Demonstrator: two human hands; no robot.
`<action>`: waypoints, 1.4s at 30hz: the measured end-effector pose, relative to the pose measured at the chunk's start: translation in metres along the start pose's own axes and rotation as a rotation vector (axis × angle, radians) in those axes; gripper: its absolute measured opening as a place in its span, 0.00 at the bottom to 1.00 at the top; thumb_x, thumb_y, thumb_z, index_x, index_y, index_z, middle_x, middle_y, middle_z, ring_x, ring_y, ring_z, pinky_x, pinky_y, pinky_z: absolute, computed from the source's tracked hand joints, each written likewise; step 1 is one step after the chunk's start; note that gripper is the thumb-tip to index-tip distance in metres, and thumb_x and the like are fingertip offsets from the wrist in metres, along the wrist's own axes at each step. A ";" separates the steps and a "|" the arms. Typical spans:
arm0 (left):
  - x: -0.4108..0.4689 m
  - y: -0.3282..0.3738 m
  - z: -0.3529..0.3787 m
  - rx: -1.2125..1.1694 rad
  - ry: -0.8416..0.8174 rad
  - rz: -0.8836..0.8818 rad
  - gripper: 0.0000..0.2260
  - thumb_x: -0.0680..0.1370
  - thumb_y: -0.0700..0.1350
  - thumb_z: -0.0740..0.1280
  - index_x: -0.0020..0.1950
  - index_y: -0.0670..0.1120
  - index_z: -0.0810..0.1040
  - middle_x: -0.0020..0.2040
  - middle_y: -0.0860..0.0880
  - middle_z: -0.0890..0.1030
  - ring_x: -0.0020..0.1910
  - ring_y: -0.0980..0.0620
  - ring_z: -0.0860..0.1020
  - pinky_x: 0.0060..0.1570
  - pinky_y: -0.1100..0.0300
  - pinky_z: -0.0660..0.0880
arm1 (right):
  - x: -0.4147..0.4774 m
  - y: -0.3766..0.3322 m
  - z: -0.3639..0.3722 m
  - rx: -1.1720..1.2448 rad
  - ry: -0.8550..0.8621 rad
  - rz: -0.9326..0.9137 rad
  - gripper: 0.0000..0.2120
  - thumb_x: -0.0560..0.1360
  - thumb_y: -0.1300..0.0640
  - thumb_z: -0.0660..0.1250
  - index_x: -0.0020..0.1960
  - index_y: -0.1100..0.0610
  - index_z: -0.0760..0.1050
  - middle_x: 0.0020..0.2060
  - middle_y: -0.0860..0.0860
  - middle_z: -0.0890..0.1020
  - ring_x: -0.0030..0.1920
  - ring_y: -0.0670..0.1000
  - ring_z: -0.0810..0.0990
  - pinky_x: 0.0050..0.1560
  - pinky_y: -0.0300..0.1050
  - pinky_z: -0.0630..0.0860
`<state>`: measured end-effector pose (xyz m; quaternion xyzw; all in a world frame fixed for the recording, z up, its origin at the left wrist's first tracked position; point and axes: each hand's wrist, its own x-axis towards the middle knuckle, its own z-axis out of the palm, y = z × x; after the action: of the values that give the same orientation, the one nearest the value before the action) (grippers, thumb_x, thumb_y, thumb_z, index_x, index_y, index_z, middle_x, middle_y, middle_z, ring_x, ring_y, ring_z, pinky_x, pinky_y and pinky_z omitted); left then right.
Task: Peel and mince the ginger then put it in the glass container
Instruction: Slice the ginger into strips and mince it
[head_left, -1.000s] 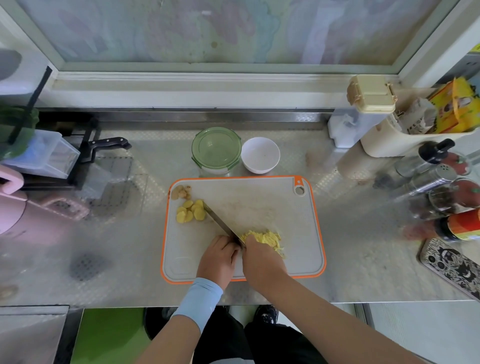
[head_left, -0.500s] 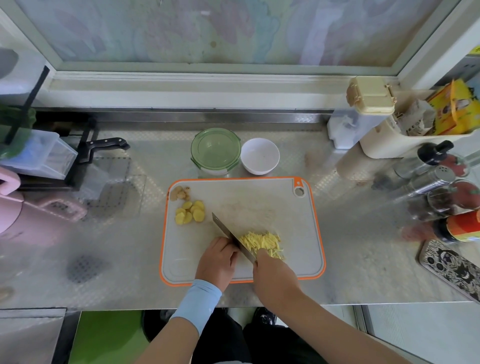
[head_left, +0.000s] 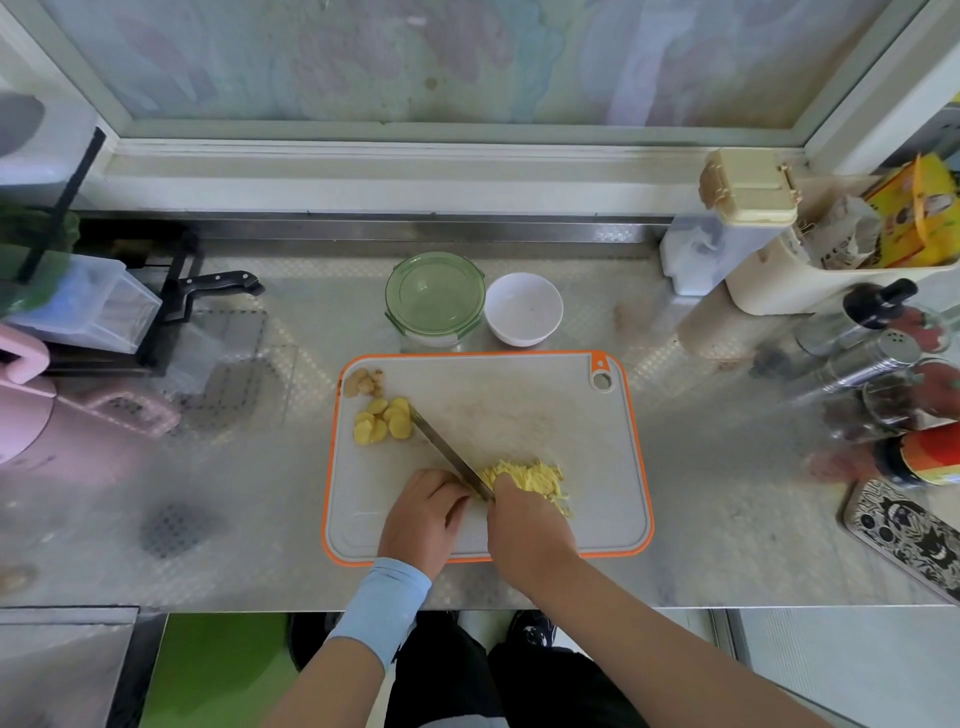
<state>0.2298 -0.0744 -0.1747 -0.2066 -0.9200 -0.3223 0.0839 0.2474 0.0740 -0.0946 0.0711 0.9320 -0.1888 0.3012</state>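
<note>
While our right hand (head_left: 530, 530) curls round the handle of the knife (head_left: 449, 452), hiding it, the blade runs away from us and to the left, its tip touching the pile of ginger slices (head_left: 382, 421) and its heel down at the near edge of the ginger shreds (head_left: 524, 475). Our right forearm comes in from the lower right, wrist bent towards the board's middle. Our left hand (head_left: 423, 514), in a light blue sleeve (head_left: 382, 603), rests knuckles up just left of the blade with its fingers tucked under; we cannot tell whether they pin anything. The shreds lie to the right of the blade, near the front of the orange-rimmed cutting board (head_left: 636, 441), and brownish peel scraps (head_left: 363, 383) sit at its far left corner. Beyond the board on the steel counter (head_left: 727, 519), the glass container (head_left: 434, 299) stands with its green lid on, just beside a white bowl (head_left: 523, 309)
</note>
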 end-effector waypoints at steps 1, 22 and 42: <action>0.001 0.001 0.002 0.004 -0.016 0.006 0.08 0.77 0.44 0.65 0.43 0.43 0.83 0.43 0.48 0.79 0.47 0.50 0.74 0.45 0.62 0.73 | 0.000 0.000 -0.001 0.011 -0.001 0.004 0.10 0.77 0.65 0.59 0.48 0.54 0.58 0.33 0.50 0.68 0.40 0.57 0.76 0.36 0.46 0.70; 0.002 0.003 0.010 0.014 -0.021 -0.049 0.08 0.75 0.42 0.64 0.39 0.45 0.81 0.40 0.50 0.79 0.44 0.49 0.76 0.40 0.59 0.74 | -0.018 0.014 0.005 -0.047 0.005 0.030 0.12 0.76 0.67 0.60 0.50 0.53 0.59 0.33 0.48 0.68 0.35 0.52 0.73 0.34 0.44 0.69; 0.001 0.009 0.009 0.025 0.012 -0.054 0.09 0.75 0.41 0.63 0.37 0.43 0.80 0.38 0.48 0.79 0.44 0.49 0.74 0.45 0.60 0.72 | -0.024 0.024 0.008 -0.055 -0.005 0.028 0.12 0.77 0.64 0.62 0.55 0.55 0.62 0.33 0.48 0.69 0.35 0.51 0.73 0.32 0.41 0.68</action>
<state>0.2326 -0.0621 -0.1763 -0.1786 -0.9288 -0.3140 0.0831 0.2775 0.0922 -0.0940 0.0753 0.9350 -0.1590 0.3080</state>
